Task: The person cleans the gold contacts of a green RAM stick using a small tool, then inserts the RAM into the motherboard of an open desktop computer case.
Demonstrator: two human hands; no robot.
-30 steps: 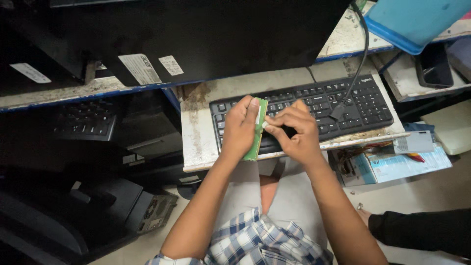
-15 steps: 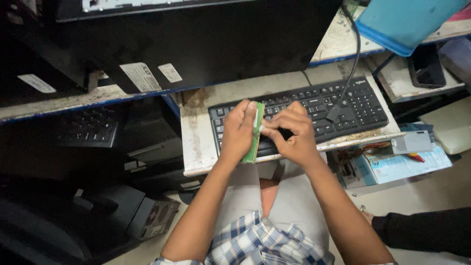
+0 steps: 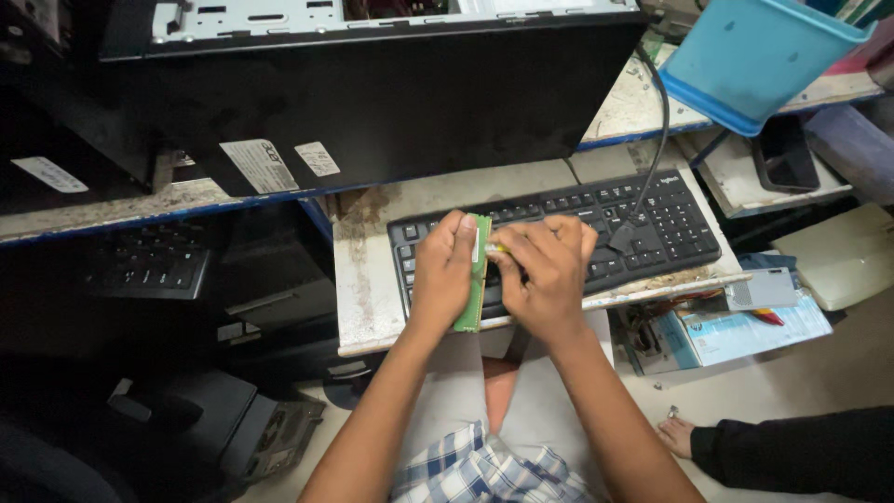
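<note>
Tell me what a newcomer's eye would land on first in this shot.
First the two hands at the centre: the left hand holds a narrow green circuit strip on edge, while the right hand works at it with something small, over a black keyboard on a worn pull-out shelf. Next, the big black computer case lying on the desk above, and the bright blue bin at the top right.

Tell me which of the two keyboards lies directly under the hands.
The black keyboard on the pale pull-out shelf; the other keyboard sits left, in shadow.
</note>
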